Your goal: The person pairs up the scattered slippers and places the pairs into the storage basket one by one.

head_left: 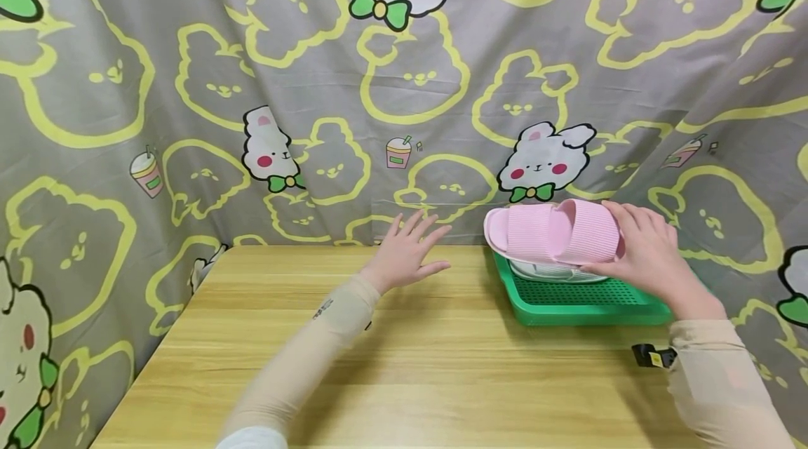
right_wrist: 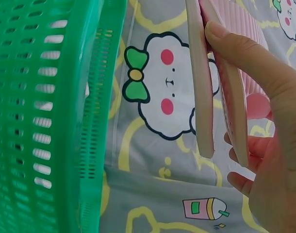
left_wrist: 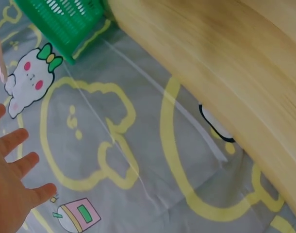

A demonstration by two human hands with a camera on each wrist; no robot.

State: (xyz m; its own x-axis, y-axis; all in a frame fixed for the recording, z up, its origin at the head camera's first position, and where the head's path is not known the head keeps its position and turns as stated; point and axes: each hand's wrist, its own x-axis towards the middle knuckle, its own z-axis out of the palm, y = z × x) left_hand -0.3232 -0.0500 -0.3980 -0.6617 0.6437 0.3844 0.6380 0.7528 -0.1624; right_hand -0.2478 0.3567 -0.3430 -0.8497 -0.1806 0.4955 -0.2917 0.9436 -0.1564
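Note:
My right hand (head_left: 653, 252) grips a pair of pink slippers (head_left: 530, 231) by one end, above the green basket (head_left: 593, 316) at the back right of the table. In the right wrist view, two pale sole edges (right_wrist: 204, 107) show side by side, with the thumb pressed against one slipper. Beneath the pink pair, a white slipper (head_left: 555, 271) lies in the basket, partly hidden by it. My left hand (head_left: 404, 252) hovers over the back middle of the table, fingers spread, holding nothing. Its spread fingers also show in the left wrist view.
The wooden table (head_left: 410, 379) ends at a grey patterned curtain (head_left: 429, 133) hung behind and at both sides. A small black item with a yellow label (head_left: 655, 356) shows beside my right sleeve, in front of the basket.

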